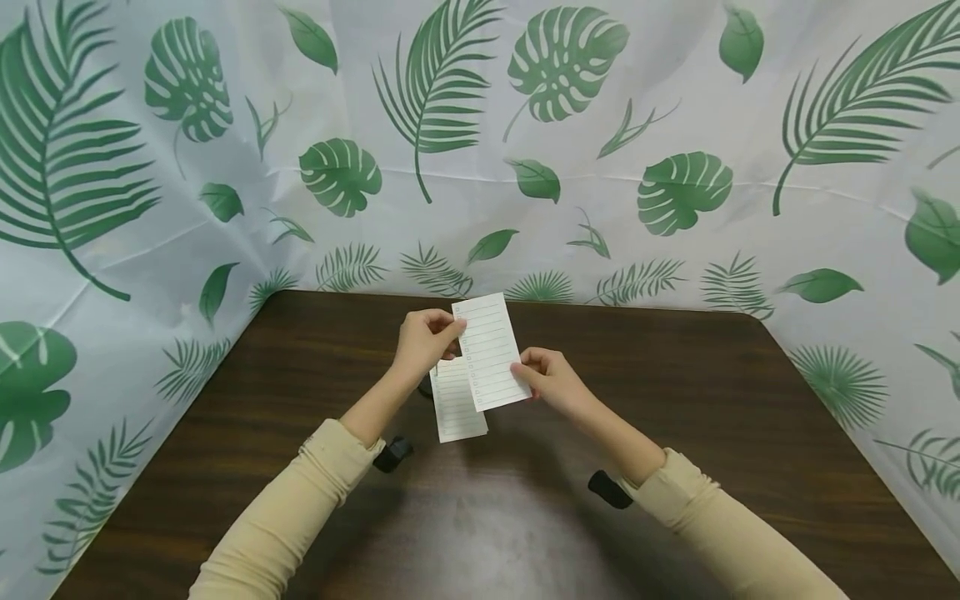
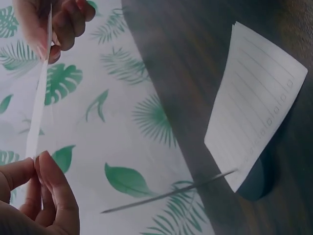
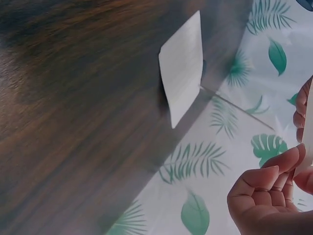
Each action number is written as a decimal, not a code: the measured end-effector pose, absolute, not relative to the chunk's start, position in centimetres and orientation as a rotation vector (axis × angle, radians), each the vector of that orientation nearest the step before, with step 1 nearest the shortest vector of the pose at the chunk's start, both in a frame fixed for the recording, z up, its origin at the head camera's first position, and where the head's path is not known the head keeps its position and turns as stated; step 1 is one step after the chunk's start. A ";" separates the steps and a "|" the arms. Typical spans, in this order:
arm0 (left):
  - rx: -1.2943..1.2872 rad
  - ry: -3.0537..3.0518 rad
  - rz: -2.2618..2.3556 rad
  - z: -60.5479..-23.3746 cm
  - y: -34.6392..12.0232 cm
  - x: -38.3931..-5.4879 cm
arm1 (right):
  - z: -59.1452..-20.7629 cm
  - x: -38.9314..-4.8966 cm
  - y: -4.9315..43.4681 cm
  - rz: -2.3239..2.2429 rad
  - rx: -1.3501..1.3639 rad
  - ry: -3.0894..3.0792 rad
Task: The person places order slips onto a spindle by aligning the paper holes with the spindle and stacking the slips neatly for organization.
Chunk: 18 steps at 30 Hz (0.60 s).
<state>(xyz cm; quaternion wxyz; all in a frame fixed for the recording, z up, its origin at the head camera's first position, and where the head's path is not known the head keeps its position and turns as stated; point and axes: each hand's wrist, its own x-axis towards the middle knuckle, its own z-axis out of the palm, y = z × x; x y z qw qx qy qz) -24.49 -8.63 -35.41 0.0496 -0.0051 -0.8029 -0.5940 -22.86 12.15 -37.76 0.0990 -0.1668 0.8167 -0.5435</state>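
My left hand (image 1: 424, 343) pinches the upper left edge of a white lined sheet (image 1: 495, 354) with a column of small checkboxes. The lower right edge of that sheet is pinched by my right hand (image 1: 557, 382). Seen nearly edge-on in the left wrist view, the sheet (image 2: 37, 115) stretches between both hands. Below it, a small stack of similar lined sheets (image 2: 254, 93) sits on a paper spike, whose thin metal pin (image 2: 166, 195) sticks up through one end. The spike's dark rounded base (image 2: 259, 178) is partly hidden under the stack.
The dark wood-grain table (image 1: 720, 408) carries the spike near its far side. A white cloth with green leaves (image 1: 465, 192) hangs behind and along the sides. Black wrist-worn pieces (image 1: 393, 454) jut out below both forearms.
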 end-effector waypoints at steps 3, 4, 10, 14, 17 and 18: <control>-0.009 -2.444 -1.719 -35.7 -8.9 -24.6 | -38.0 -23.1 11.7 -1.605 -0.471 2.399; -0.007 -2.442 -1.691 -35.8 -9.0 -24.6 | -38.0 -23.2 11.5 -1.603 -0.462 2.396; 0.076 -2.417 -1.511 -36.6 -9.5 -25.1 | -38.4 -23.7 10.2 -1.593 -0.412 2.389; 0.125 -2.374 -1.471 -37.1 -9.9 -25.5 | -38.7 -24.1 9.3 -1.595 -0.404 2.380; 0.129 -2.353 -1.454 -37.5 -10.2 -25.7 | -38.9 -24.3 8.8 -1.609 -0.393 2.369; 0.132 -2.347 -1.447 -37.6 -10.3 -25.7 | -38.9 -24.4 8.7 -1.609 -0.390 2.366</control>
